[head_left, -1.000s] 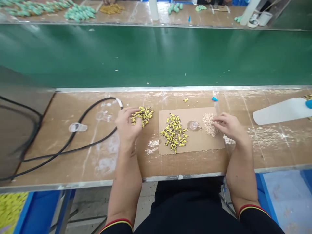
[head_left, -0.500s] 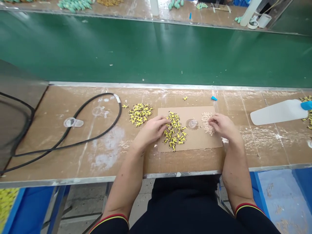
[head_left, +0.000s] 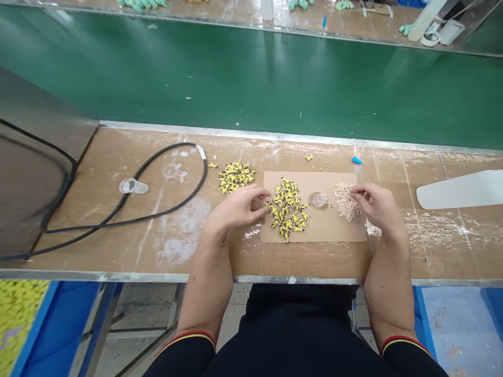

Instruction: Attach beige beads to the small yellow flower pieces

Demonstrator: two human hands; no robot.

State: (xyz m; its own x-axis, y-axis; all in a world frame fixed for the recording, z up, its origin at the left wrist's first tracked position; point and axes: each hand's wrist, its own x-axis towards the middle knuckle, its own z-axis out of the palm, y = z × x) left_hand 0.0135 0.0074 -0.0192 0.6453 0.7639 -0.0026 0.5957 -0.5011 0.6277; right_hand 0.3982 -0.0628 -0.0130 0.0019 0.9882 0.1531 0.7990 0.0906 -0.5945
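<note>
A brown cardboard sheet (head_left: 314, 233) lies on the bench. On its left half is a loose pile of small yellow-and-black figures (head_left: 288, 209). My left hand (head_left: 239, 208) is at that pile's left edge, thumb and forefinger curled around one small yellow figure at their tips. Tiny pale pink pieces (head_left: 346, 201) are heaped on the sheet's right side. Beside this heap my right hand (head_left: 378, 203) is closed in a pinch; whatever is between its fingertips is too small to make out. Between the piles stands a small clear round cup (head_left: 318, 200).
Another heap of yellow-and-black figures (head_left: 236, 177) lies left of the sheet. A black cable (head_left: 157, 215) loops across the bench near a clear plastic cap (head_left: 133, 186). A blue tip (head_left: 357, 160) lies behind the sheet, and a white bottle (head_left: 459, 189) at right. Beyond runs a green belt (head_left: 251, 84).
My left hand has drawn back a little left from the yellow pile. My right hand has shifted to the right edge of the pale heap, still pinched. The whole view has shifted slightly.
</note>
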